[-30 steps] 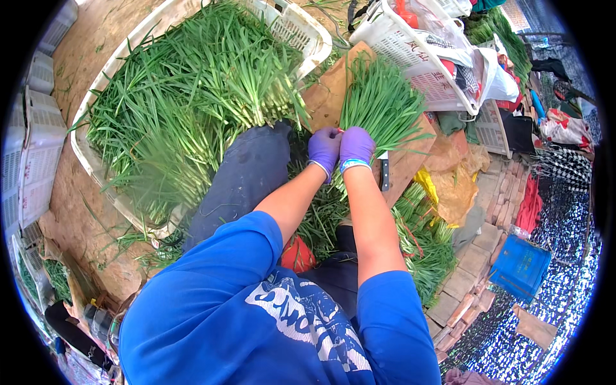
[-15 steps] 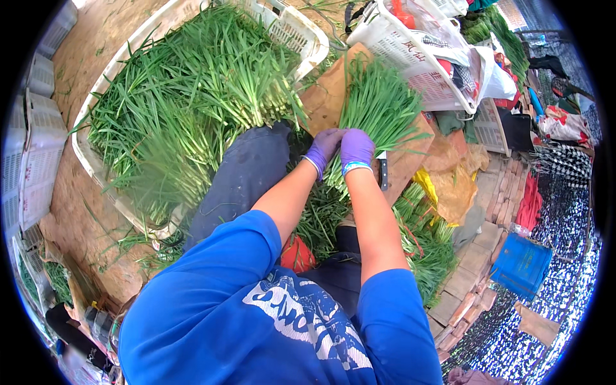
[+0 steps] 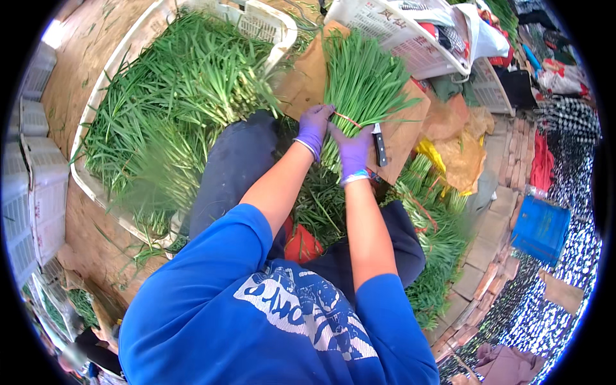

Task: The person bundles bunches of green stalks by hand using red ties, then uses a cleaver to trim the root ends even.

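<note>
White plastic formed the leaf-filled crate [image 3: 273, 27] at left. The left hand [image 3: 314, 126] pinched the red band [image 3: 347, 119] at the edge of the green bundle [image 3: 367, 76], which lay on the brown board [image 3: 399, 140]; slack there could have let stalks slip. The right hand [image 3: 355, 153] was closed partway around the stalks; a rightward swing could have struck the knife [image 3: 380, 146]. Count: one such crate, two hands, one held band, one bundle on one board, one knife.
</note>
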The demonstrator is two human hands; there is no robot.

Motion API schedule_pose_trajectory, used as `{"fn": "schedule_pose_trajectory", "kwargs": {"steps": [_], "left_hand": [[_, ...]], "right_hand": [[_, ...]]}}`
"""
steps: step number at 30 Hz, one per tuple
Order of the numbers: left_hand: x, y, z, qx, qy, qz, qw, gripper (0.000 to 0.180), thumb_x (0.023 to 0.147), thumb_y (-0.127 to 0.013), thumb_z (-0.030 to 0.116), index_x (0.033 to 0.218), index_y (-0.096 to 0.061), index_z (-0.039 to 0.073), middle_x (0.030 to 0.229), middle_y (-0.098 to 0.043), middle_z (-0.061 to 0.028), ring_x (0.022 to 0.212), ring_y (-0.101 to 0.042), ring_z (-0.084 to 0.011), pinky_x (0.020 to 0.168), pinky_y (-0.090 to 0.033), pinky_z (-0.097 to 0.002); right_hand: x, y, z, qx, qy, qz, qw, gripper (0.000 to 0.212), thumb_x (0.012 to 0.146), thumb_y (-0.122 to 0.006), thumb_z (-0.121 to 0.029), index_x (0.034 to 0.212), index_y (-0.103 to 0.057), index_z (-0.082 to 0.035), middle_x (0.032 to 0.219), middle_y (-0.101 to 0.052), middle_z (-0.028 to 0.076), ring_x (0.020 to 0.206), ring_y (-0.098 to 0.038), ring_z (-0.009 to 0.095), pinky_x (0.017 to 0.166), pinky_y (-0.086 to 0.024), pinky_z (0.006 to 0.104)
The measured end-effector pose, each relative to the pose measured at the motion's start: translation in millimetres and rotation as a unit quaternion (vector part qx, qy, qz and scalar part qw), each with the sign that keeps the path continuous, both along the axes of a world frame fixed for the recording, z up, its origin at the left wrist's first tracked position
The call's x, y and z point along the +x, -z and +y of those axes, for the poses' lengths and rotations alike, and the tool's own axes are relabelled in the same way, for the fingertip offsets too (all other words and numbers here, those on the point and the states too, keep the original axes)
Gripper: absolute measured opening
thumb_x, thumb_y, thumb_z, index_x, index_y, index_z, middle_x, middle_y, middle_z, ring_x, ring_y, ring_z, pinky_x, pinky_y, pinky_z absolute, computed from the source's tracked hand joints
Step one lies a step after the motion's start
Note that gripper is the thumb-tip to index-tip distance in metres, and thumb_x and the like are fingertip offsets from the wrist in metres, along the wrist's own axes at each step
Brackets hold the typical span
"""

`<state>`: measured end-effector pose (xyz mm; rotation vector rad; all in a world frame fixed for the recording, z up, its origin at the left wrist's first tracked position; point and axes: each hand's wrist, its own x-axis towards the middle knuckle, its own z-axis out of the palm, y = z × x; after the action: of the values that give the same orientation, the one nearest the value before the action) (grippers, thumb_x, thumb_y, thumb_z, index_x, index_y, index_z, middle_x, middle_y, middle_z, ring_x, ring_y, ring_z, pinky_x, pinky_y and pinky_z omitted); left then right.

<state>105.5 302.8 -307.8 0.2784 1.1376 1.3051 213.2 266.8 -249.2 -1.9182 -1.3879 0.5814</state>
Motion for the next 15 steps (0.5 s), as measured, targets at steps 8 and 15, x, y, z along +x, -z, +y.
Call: {"fn": "schedule_pose_trajectory", "kwargs": {"steps": [8, 15], "left_hand": [[-8, -36, -4, 0.058, -0.083, -0.027, 0.994, 0.016, 0.093, -0.058, 0.008, 0.094, -0.070, -0.003, 0.086, -0.067, -0.0040, 0.070, -0.054, -0.0057, 0.064, -0.045, -0.0181], [-18, -59, -5, 0.188, -0.037, -0.095, 0.977, 0.021, 0.096, -0.053, 0.005, 0.108, -0.063, -0.009, 0.101, -0.068, -0.0117, 0.074, -0.057, -0.0090, 0.070, -0.048, -0.0208]], "right_hand": [[-46, 6, -2, -0.111, 0.090, -0.112, 0.983, 0.137, 0.055, -0.088, -0.042, 0.153, -0.001, -0.001, 0.152, -0.021, 0.034, 0.130, -0.041, 0.048, 0.106, -0.041, 0.0457], [-59, 48, -3, -0.081, 0.050, -0.314, 0.945, 0.076, 0.089, -0.058, -0.026, 0.154, -0.021, -0.015, 0.154, -0.033, 0.018, 0.106, -0.058, 0.036, 0.073, -0.053, 0.0507]]}}
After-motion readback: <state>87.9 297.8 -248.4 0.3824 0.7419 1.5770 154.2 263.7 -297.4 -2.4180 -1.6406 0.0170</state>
